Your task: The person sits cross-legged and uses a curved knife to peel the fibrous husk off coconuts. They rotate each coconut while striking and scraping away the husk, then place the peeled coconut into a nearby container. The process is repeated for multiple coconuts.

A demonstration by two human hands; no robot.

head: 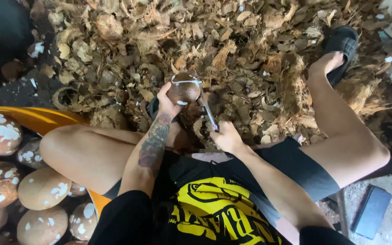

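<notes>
1. left hand point(166, 102) has its fingers wrapped round a brown coconut point(183, 89), held over the husk pile point(232, 50) between the knees.
2. right hand point(225, 136) clamps a knife point(208, 113), blade on the shell.
3. looks mid-peel; next stroke needs a firm grip.

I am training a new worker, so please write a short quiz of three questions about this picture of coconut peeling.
1. True or false: the left hand holds a brown coconut above the pile of husk scraps.
2. What does the right hand hold? A) knife B) spoon C) hammer
3. Fill in: the partly peeled coconuts lie in an ______ tub on the person's left.

Key: 1 true; 2 A; 3 orange
</notes>
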